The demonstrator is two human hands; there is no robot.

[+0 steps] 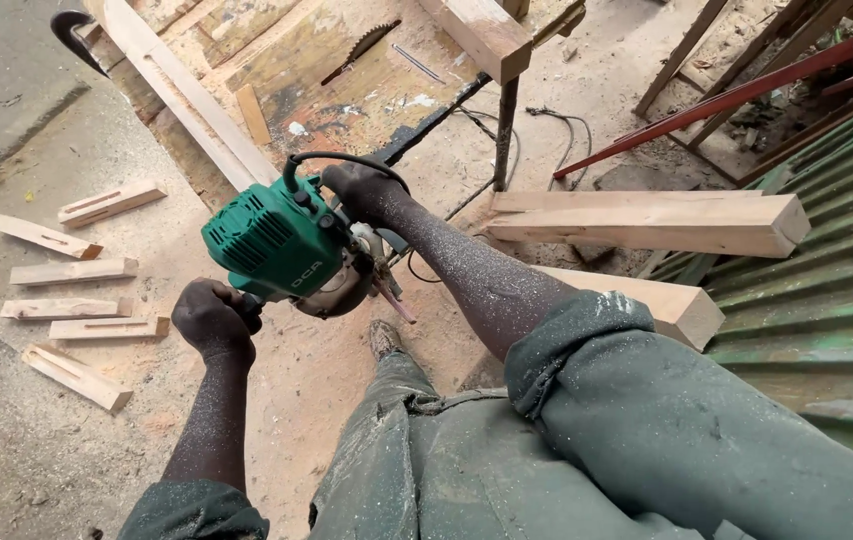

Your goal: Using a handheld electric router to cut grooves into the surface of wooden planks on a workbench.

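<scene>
Fingers first: our left hand (215,318) is curled tight round a dark side grip low on the green power tool (277,240), and our right hand (362,190) is wrapped over the top handle, fingers closed on it where the black cord (347,157) loops out. So we hold the tool in the air, between our two hands, above our boot (384,338) and the sawdust-covered floor (67,440).

Both forearms are speckled with dust, and that is our first worry: a dusty palm can slip on the handle, and the tool would fall straight toward the leg below. We cannot see the cutting part; the body hides it, so we cannot tell how near it sits to our trousers.

The cord runs behind our right wrist toward the floor. If it snags on the beam (647,222) beside us, it could jerk the tool sideways.

Out to the left, notched blocks (72,305) lie scattered on the floor, well apart from us yet right where a step back might land. Up on the table (347,90) a bare saw blade (362,47) lies loose, a hazard for any careless reach.
</scene>
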